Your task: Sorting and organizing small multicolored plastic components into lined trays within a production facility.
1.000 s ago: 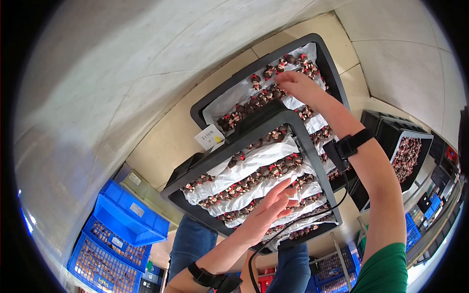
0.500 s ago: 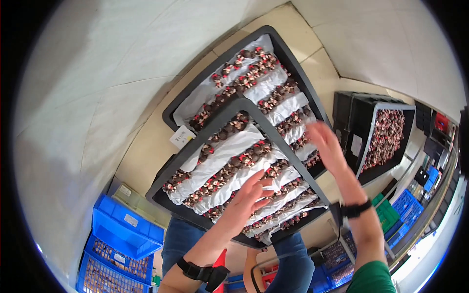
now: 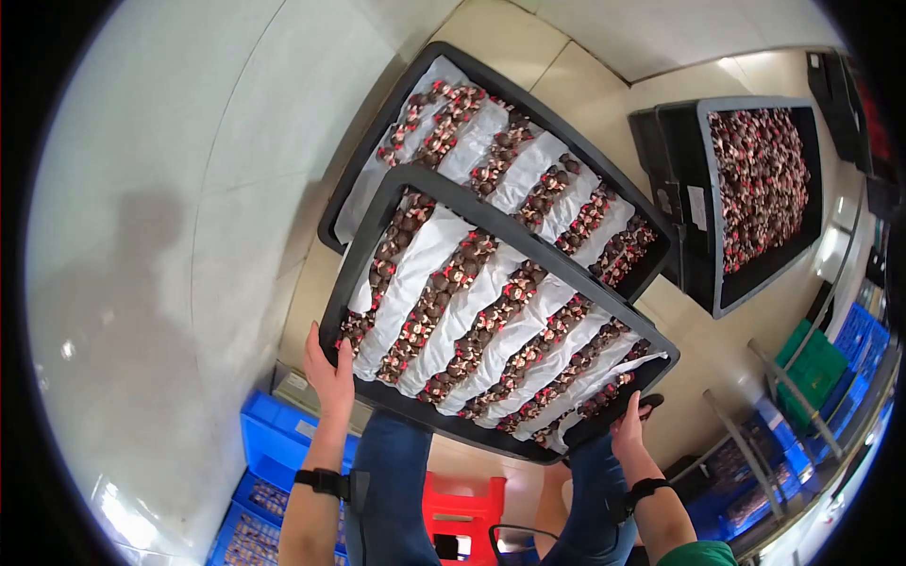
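I'm looking at the front black plastic crate [image 3: 406,177], right between my hands and reaching out ahead of them, long axis slanting from upper left to lower right! It overlaps the rear crate [image 3: 566,137] in my view. Left hand [image 3: 329,375]: thumb over the near-left corner, fingers outside, gripping. Right hand [image 3: 628,426]: at the right end, fingers partly hidden, closure I can't tell. Crosswise inside, white paper strips [image 3: 409,283] part rows of small brown-and-red figurines [image 3: 497,311].
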`<control>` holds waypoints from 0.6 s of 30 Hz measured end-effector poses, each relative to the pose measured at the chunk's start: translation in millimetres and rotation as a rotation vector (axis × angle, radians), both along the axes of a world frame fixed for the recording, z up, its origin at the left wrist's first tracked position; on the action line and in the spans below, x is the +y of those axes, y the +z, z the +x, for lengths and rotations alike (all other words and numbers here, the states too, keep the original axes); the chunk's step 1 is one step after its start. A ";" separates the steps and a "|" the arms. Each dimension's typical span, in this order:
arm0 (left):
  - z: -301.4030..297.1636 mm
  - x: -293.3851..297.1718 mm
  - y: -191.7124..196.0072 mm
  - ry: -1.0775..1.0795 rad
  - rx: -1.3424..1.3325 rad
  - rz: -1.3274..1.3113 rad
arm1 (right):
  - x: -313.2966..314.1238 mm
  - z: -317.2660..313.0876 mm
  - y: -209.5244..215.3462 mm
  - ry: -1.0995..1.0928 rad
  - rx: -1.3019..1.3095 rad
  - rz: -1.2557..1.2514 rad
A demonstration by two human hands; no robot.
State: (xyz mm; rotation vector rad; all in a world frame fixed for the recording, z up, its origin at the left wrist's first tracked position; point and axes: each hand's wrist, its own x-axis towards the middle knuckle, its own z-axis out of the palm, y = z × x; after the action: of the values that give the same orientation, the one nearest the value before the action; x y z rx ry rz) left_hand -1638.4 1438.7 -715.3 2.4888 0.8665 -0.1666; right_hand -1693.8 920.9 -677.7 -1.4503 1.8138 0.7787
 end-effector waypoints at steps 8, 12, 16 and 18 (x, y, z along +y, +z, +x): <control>-6.6 28.2 -10.4 0.058 0.151 -0.141 | 25.6 -24.4 -27.6 -0.437 -0.438 -0.095; -2.0 31.2 -12.7 0.052 0.050 -0.152 | 6.9 -49.0 -43.0 -0.584 -0.675 0.286; -7.6 35.7 -21.3 0.130 0.011 -0.247 | 13.2 -52.8 -46.2 -0.580 -0.830 0.341; -24.7 52.8 -40.1 0.139 -0.081 -0.058 | 25.2 -53.3 -44.3 -0.532 -0.912 0.305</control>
State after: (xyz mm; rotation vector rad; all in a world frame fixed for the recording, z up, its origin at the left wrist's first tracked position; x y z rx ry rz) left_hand -1663.1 1491.5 -755.4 2.3550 0.9819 -0.0434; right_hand -1747.0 946.1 -722.0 -0.8298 1.1910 0.0639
